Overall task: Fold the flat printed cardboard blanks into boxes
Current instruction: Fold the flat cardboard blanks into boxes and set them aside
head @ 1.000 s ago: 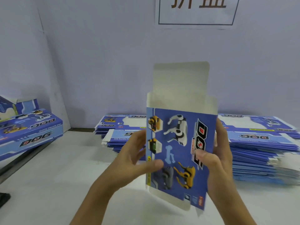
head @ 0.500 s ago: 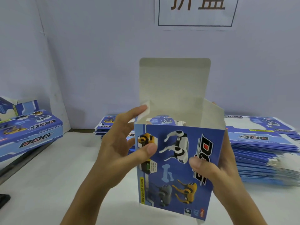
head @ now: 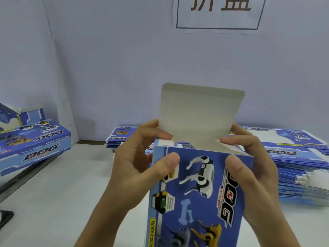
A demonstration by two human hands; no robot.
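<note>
Low stacks of flat blue printed cardboard blanks (head: 293, 157) lie across the back of the white table (head: 62, 193), with folded blue boxes (head: 33, 148) at my left. I hold a half-formed blue dog-print cardboard box (head: 197, 196) upright above the table, its grey lid flap (head: 199, 111) standing open. My left hand (head: 135, 168) and right hand (head: 256, 168) each pinch a top corner, thumb on the front, fingers curled over a small side flap.

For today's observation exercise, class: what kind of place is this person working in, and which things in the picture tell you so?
Probably a packaging workstation. Stacks of flat printed blanks lie on a white table, finished boxes are piled at the left, and both hands hold a half-formed box.
</note>
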